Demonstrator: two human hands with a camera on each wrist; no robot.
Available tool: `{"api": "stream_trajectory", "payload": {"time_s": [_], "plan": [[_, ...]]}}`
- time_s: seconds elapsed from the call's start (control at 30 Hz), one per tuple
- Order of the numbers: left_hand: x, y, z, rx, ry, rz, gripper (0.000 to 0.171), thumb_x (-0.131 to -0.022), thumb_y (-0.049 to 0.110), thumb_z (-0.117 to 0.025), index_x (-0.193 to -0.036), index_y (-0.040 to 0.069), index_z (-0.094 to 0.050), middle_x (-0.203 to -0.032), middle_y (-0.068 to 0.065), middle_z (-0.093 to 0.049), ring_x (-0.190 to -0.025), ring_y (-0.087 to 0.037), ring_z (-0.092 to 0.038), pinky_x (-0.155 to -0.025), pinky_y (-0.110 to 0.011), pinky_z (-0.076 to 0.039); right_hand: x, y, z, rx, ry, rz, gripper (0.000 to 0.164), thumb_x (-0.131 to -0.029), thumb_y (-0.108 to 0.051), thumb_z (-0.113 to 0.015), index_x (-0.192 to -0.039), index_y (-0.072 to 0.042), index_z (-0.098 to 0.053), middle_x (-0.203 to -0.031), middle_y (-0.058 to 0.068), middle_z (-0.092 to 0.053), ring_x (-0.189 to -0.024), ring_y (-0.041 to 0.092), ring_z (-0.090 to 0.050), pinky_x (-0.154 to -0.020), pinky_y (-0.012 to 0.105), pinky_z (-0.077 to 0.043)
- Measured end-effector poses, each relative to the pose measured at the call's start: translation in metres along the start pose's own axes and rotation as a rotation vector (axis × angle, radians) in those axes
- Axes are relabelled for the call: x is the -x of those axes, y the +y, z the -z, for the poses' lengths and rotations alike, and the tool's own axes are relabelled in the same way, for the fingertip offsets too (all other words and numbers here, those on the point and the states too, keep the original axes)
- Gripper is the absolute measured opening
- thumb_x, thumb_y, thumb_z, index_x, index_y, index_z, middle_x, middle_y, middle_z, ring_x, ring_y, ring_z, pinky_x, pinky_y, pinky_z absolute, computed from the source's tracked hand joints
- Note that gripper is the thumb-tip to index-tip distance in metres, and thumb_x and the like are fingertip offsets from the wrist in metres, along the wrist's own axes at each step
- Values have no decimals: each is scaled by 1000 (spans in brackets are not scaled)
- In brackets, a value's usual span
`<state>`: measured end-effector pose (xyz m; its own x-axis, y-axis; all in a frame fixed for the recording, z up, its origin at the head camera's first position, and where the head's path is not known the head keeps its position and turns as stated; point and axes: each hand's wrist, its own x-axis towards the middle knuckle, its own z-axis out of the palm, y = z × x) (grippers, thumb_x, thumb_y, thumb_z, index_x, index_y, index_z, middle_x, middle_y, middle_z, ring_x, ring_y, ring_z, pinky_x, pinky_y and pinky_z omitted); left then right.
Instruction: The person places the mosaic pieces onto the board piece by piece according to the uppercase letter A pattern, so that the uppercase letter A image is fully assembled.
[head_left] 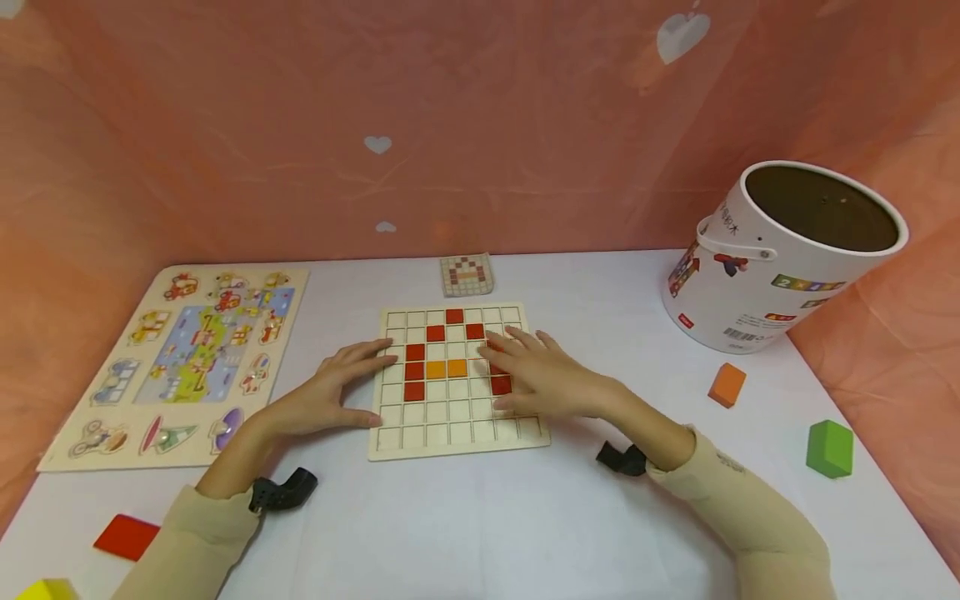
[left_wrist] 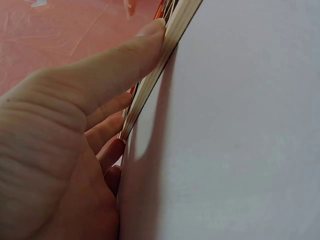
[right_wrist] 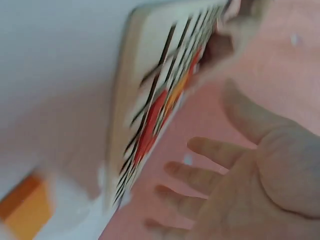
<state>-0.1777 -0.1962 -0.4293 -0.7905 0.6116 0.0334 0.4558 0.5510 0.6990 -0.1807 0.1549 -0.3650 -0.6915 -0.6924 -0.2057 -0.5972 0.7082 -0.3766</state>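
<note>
A pale wooden grid board lies on the white table, with several red tiles and two orange tiles in its squares. My left hand is at the board's left side, its thumb and fingertips touching the edge. In the left wrist view the thumb rests against the board's side. Over the right part of the board, my right hand spreads its fingers and covers some red tiles. The right wrist view shows that palm raised off the board, holding nothing.
A small pattern card lies behind the board. To the left is a wooden picture puzzle; a red block and a yellow block are nearer. On the right stand a white bucket, an orange block and a green block.
</note>
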Motion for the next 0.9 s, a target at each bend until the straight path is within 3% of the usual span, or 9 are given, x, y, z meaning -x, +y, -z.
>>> {"api": "stream_trajectory", "payload": {"time_s": [0.1,0.17,0.23,0.33,0.6,0.73,0.9], "plan": [[-1,1,0,-5,-3,3,82,-80,34,-83,-148,6,-47,-162,-16,-23,-147,-43,-15,-109,-68,-11,20,21,7,-126,62,-56,70,-88,-22,-77,-147,-1,-45,-145,18,-47,-134,34,-42,-109,54,-32],[-2,1,0,-7,-4,4,83,-79,33,-84,-148,5,-46,-162,-16,-23,-147,-42,-15,-110,-68,-10,33,35,9,-190,81,-100,58,-83,-13,-81,-133,1,-56,-124,14,-56,-113,29,-52,-96,46,-44],[-2,2,1,-8,-3,9,83,-79,33,-84,-148,5,-46,-162,-16,-23,-147,-43,-14,-110,-69,-9,45,46,8,-221,81,-130,41,-81,-9,-82,-116,-1,-63,-104,9,-57,-95,24,-53,-83,38,-47],[-2,2,1,-8,-4,15,83,-79,34,-84,-147,6,-47,-162,-16,-23,-147,-43,-14,-110,-69,-9,58,58,5,-237,70,-145,24,-80,-6,-82,-97,-5,-66,-89,3,-54,-81,19,-50,-72,32,-44],[1,1,-1,10,-4,42,82,-79,36,-83,-148,10,-48,-163,-12,-21,-148,-41,-14,-109,-70,-9,63,64,-5,-266,74,-122,27,-76,1,-83,-85,-11,-60,-78,-3,-53,-74,15,-50,-67,28,-44],[1,1,-1,11,-6,46,82,-80,36,-83,-148,10,-47,-164,-12,-21,-148,-41,-13,-109,-70,-9,57,64,-2,-339,72,-56,27,-78,3,-80,-83,-10,-57,-73,-4,-50,-72,14,-49,-64,27,-41],[1,2,0,2,-7,29,82,-80,35,-83,-148,8,-47,-163,-14,-22,-148,-42,-14,-109,-69,-9,40,62,1,-405,119,6,19,-83,7,-74,-88,-6,-61,-80,-1,-55,-76,16,-50,-68,28,-44]]}}
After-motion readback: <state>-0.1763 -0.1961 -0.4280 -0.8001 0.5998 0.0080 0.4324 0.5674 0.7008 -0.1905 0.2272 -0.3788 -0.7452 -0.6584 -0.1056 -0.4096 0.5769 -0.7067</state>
